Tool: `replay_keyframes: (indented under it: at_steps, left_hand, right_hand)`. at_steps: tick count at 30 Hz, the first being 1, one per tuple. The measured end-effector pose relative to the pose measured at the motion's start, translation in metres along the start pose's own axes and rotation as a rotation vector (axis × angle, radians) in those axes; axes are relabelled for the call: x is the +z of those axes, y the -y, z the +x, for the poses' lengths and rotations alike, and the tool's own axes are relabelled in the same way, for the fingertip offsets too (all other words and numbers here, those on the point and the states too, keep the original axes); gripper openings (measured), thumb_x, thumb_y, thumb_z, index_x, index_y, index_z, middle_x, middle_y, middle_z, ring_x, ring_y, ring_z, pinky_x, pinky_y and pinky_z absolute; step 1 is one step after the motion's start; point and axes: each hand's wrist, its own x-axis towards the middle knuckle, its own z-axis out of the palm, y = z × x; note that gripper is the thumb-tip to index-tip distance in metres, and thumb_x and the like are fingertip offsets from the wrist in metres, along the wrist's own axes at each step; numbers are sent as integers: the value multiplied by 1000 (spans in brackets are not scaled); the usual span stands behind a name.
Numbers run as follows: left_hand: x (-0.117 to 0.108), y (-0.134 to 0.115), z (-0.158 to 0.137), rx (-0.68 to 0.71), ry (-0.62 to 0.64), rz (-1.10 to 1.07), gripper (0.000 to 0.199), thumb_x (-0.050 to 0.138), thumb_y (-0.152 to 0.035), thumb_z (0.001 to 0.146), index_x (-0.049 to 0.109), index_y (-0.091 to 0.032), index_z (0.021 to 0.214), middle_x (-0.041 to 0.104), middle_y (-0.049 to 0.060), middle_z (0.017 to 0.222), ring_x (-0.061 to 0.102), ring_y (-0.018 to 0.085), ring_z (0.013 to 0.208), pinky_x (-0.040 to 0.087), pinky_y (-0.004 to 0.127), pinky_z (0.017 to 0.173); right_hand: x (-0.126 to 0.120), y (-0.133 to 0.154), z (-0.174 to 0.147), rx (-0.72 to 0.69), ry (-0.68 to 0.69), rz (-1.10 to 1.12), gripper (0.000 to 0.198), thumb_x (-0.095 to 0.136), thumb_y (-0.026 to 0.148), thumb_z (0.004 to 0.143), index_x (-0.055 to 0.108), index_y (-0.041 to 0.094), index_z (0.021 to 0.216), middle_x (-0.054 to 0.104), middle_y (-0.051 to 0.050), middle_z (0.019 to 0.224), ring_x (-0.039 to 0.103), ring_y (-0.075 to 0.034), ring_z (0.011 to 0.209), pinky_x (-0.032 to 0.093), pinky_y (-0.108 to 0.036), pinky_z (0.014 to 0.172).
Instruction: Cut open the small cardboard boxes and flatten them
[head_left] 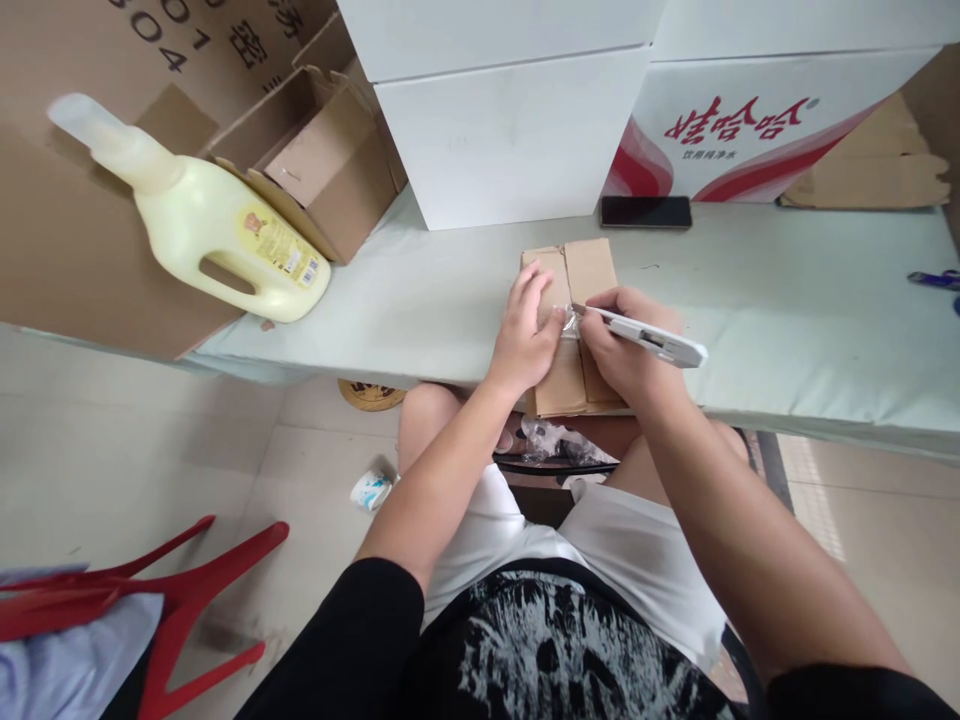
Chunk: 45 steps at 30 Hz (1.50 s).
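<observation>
A small brown cardboard box lies at the near edge of the pale green table, taped along its middle seam. My left hand presses flat on the box's left flap, fingers spread. My right hand grips a white utility knife, its tip resting on the clear tape at the seam between my hands.
A yellow detergent bottle lies on a flattened carton at left. An open brown box and white cartons stand behind. A black phone lies beyond the box. Red hangers sit on the floor at lower left.
</observation>
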Motion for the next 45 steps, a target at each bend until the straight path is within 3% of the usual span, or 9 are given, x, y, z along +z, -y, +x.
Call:
replay_keyframes:
  at_steps: [8, 45]
  left_hand:
    - [0, 2, 0, 5, -8, -4, 63, 42, -72, 96, 48, -29, 141, 35, 10, 166, 31, 25, 158, 26, 43, 131]
    - [0, 5, 3, 5, -5, 8, 69, 41, -78, 92, 47, -31, 142, 36, 9, 165, 30, 27, 158, 26, 45, 131]
  right_hand:
    - [-1, 0, -1, -41, -12, 40, 16, 57, 34, 78, 67, 22, 78, 72, -6, 76, 63, -20, 69, 47, -31, 66]
    - [-6, -3, 4, 21, 67, 143, 7, 59, 27, 74, 59, 24, 68, 64, -1, 62, 58, -19, 61, 46, -34, 63]
